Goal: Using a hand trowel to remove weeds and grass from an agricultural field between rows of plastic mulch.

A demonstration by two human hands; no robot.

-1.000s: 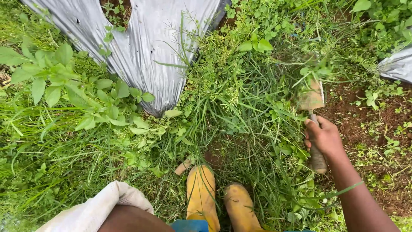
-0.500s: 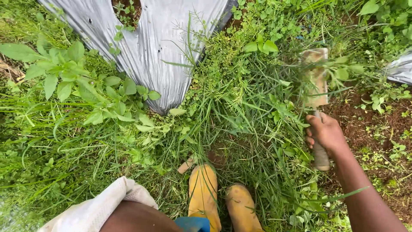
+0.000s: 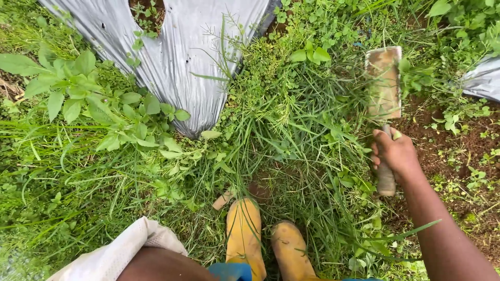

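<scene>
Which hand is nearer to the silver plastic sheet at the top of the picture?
Right. The right hand grips the hoe over the grass, to the right of the silver plastic sheet. The left hand is out of view; only a pale sleeve shows at the bottom edge.

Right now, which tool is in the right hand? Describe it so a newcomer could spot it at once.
Start at the silver plastic mulch sheet at the top, then cross the tall grass to its right. There the right hand grips a short-handled hoe: its flat, rectangular, mud-smeared blade is the only pale brown slab among the green weeds.
</scene>
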